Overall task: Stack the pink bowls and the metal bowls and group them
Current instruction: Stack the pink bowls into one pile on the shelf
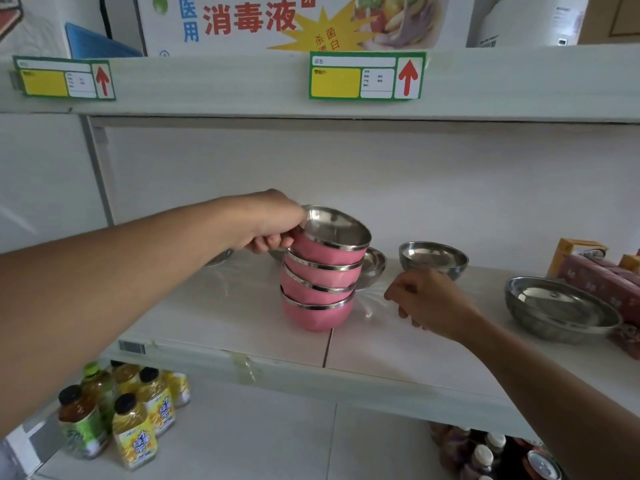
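My left hand (pixel 266 223) pinches the rim of the top pink bowl (pixel 329 245), tilted on the stack (pixel 317 289) mid-shelf (pixel 207 317), to seat it, while my right hand (pixel 427 303) hovers loosely curled and empty near the metal bowls (pixel 433 259).

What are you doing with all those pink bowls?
A person is stacking bowls on a shop shelf. Four pink bowls sit nested in a leaning tower. The left hand grips the top pink bowl, which sits tilted. The right hand hovers beside the tower, holding nothing. Plain metal bowls stand loose on the shelf behind and to the right, not yet stacked.
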Motion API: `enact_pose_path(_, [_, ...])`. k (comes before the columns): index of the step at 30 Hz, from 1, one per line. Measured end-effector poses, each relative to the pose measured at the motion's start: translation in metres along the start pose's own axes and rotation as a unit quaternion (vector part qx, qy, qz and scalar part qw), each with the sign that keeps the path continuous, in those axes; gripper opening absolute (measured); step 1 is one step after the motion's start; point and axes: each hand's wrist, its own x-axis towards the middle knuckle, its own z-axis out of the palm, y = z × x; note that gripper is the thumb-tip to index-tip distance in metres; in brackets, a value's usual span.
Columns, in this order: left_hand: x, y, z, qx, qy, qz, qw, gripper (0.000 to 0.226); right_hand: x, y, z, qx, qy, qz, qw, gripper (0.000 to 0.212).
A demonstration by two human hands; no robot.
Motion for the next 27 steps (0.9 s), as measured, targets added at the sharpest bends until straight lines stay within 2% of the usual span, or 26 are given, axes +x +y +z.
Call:
enact_pose_path(7, [0.004, -0.017, 0.002, 0.101, 0.025, -0.009, 0.995, 0.025, -0.005, 0.005, 0.003, -0.001, -0.013, 0.009, 1.000, 0.022])
enact_pose_path(8, [0.004, -0.020, 0.002, 0.097, 0.025, -0.011, 0.995, 0.031, -0.006, 0.004, 0.004, -0.004, -0.017, 0.011, 1.000, 0.022])
enact_pose_path(11, [0.006, -0.031, -0.002, 0.054, 0.051, -0.001, 0.997, 0.068, -0.010, 0.000, 0.004, -0.004, -0.026, -0.001, 1.000, 0.017])
enact_pose_path(12, [0.007, -0.037, -0.006, 0.031, 0.066, 0.014, 0.997, 0.071, -0.012, -0.002, 0.003, 0.009, -0.036, -0.011, 0.999, 0.016])
enact_pose_path(13, [0.008, -0.046, -0.011, 0.011, 0.084, 0.033, 0.996, 0.068, -0.014, -0.004, 0.001, 0.025, -0.048, -0.025, 0.998, 0.027])
enact_pose_path(15, [0.010, -0.070, -0.019, -0.004, 0.121, 0.063, 0.991, 0.054, -0.016, -0.006, -0.001, 0.049, -0.084, -0.048, 0.994, 0.062])
enact_pose_path(17, [0.010, -0.100, -0.021, 0.021, 0.129, 0.076, 0.989, 0.039, -0.017, -0.010, -0.001, 0.043, -0.115, -0.063, 0.990, 0.088])
enact_pose_path(18, [0.010, -0.116, -0.020, 0.046, 0.103, 0.088, 0.990, 0.032, -0.016, -0.012, 0.001, 0.034, -0.127, -0.070, 0.989, 0.095])
enact_pose_path(19, [0.008, -0.128, -0.016, 0.070, 0.054, 0.102, 0.991, 0.035, -0.015, -0.014, 0.004, 0.024, -0.134, -0.079, 0.988, 0.099])
enact_pose_path(21, [0.004, -0.147, -0.004, 0.102, -0.047, 0.124, 0.986, 0.069, -0.012, -0.018, 0.012, 0.007, -0.144, -0.099, 0.985, 0.100])
enact_pose_path(22, [0.002, -0.152, 0.004, 0.115, -0.073, 0.138, 0.981, 0.087, -0.010, -0.020, 0.016, 0.006, -0.148, -0.103, 0.984, 0.098])
enact_pose_path(24, [0.001, -0.157, 0.019, 0.107, -0.098, 0.165, 0.975, 0.110, -0.007, -0.025, 0.025, 0.013, -0.152, -0.110, 0.982, 0.095])
enact_pose_path(27, [-0.001, -0.153, 0.041, 0.057, -0.095, 0.200, 0.974, 0.102, -0.004, -0.030, 0.037, 0.038, -0.138, -0.127, 0.981, 0.088])
